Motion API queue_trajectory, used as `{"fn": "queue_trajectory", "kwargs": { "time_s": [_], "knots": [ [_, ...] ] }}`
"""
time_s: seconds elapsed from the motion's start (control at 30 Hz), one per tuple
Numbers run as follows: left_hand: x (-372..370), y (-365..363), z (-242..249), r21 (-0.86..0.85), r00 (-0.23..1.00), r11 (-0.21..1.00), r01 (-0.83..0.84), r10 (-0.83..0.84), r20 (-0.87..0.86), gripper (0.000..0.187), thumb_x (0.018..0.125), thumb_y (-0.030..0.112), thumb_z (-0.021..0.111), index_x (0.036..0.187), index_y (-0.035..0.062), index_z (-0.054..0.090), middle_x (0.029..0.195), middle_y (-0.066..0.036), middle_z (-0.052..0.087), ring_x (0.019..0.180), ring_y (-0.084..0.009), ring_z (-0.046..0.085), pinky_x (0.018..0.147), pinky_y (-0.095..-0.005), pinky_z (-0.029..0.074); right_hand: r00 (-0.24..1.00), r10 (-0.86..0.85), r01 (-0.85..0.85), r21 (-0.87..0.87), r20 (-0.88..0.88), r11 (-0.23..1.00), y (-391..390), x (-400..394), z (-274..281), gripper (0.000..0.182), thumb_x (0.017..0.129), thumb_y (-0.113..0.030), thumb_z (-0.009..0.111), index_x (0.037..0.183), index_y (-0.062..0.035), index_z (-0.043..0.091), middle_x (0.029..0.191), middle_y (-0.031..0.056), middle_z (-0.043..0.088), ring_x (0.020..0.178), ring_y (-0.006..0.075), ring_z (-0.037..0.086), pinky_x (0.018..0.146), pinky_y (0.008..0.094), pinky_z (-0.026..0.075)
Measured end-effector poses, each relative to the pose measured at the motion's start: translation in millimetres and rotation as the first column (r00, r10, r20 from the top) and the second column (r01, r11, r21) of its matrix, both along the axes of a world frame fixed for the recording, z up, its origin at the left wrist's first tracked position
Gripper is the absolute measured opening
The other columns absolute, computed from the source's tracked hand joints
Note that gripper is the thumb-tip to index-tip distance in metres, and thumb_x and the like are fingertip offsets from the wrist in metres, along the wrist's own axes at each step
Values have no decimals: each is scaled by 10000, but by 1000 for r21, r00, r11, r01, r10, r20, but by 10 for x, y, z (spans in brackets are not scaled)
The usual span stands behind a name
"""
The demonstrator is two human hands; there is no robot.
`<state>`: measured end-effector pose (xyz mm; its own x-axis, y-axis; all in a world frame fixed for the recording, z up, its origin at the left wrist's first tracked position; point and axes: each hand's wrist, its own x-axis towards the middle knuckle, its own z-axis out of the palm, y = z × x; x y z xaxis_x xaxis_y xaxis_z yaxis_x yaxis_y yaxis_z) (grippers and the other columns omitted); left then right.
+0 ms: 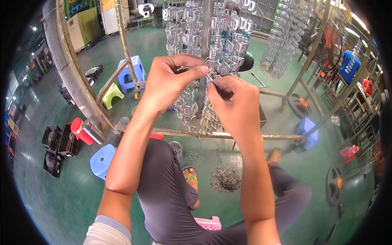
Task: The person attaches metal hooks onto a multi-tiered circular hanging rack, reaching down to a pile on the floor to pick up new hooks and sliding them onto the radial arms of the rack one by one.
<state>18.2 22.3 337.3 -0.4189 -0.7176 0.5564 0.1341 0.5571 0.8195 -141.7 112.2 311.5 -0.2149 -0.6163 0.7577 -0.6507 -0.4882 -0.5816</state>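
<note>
In front of me hangs a tall rack of wire hooks (190, 104), its upper part loaded with shiny bent metal pieces (183, 30). My left hand (175, 79) is raised to the rack's left side, thumb and forefinger pinched at a hook. Just below and to the right, my right hand (237, 96) also pinches at the rack, fingers curled. Whatever lies between the fingertips of either hand is too small or hidden to name. Bare wire hooks show below both hands.
A rusty metal frame (269, 136) surrounds the rack. On the floor lies a pile of small metal pieces (226, 179). Blue stools (102, 161), a red bottle (81, 130) and black crates (53, 161) stand left. A person in a blue shirt (350, 67) is at far right.
</note>
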Motion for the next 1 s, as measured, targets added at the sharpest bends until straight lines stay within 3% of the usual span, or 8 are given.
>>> {"fn": "queue_trajectory", "kwargs": {
  "time_s": [0.23, 0.33, 0.37, 0.47, 0.57, 0.67, 0.87, 1.0],
  "knots": [
    [-13, 17, -9, 63, 999, 997, 44, -42, -28, 201, 894, 133, 834, 1027, -15, 805, 1058, -71, 773, 985, -140, 689, 946, -315, 519, 997, 14, -16, 30, 75, 999, -13, -17, -33, 183, 863, -100, 764, 910, 75, 746, 797, 198, 727, 673, 289, 711, 661, 369, 544],
    [-25, 30, -12, 33, 999, 999, 26, -25, -38, 190, 893, 118, 834, 1014, -26, 803, 1056, -72, 761, 978, -148, 691, 936, -308, 524, 984, -6, 5, 3, 176, 1000, -40, -43, -10, 191, 883, -105, 764, 935, 78, 758, 798, 183, 746, 675, 229, 719, 655, 345, 543],
    [-35, 34, -13, 21, 999, 1000, 20, -19, -41, 187, 893, 113, 833, 1010, -30, 802, 1056, -73, 756, 975, -151, 691, 932, -306, 526, 977, -12, 11, 4, 213, 1000, -27, -38, 26, 192, 897, -108, 764, 927, 82, 759, 761, 152, 745, 660, 168, 706, 635, 319, 533],
    [-86, -7, -67, -106, 995, 992, -65, 57, -81, 196, 899, 144, 826, 974, -37, 814, 959, -85, 764, 862, -128, 679, 765, -282, 523, 974, 21, -27, 23, 224, 999, -10, -74, 59, 195, 898, -109, 766, 925, 84, 760, 725, 125, 733, 640, 135, 685, 621, 301, 523],
    [-104, -2, -82, -147, 992, 984, -102, 90, -86, 191, 887, 145, 827, 958, -32, 819, 937, -94, 759, 845, -136, 671, 751, -293, 513, 976, 21, -37, 71, 215, 997, 28, -58, 80, 194, 897, -108, 767, 920, 85, 758, 705, 117, 720, 630, 125, 673, 615, 293, 518],
    [-92, 79, -29, -125, 989, 981, -148, 149, 0, 185, 905, 126, 826, 978, -42, 805, 1007, -75, 733, 935, -148, 683, 867, -296, 532, 970, 30, -51, 80, 239, 996, 49, -21, 95, 191, 897, -105, 765, 920, 84, 757, 710, 117, 717, 620, 137, 675, 597, 300, 512],
    [-97, 107, -31, -102, 987, 982, -158, 158, -13, 185, 908, 140, 825, 965, -36, 808, 962, -58, 726, 890, -125, 664, 808, -283, 509, 999, 33, -34, 34, 26, 999, 8, -67, 95, 207, 885, -134, 775, 891, 72, 756, 739, 146, 720, 598, 179, 678, 583, 303, 497],
    [-119, 143, -23, -144, 982, 971, -189, 184, -44, 180, 894, 136, 821, 945, -37, 809, 913, -60, 722, 820, -117, 638, 752, -282, 494, 998, -17, 15, -38, -62, 999, -50, -101, 411, 264, 889, -201, 762, 838, 58, 751, 674, 147, 701, 581, 187, 675, 572, 314, 489]
  ]
}}
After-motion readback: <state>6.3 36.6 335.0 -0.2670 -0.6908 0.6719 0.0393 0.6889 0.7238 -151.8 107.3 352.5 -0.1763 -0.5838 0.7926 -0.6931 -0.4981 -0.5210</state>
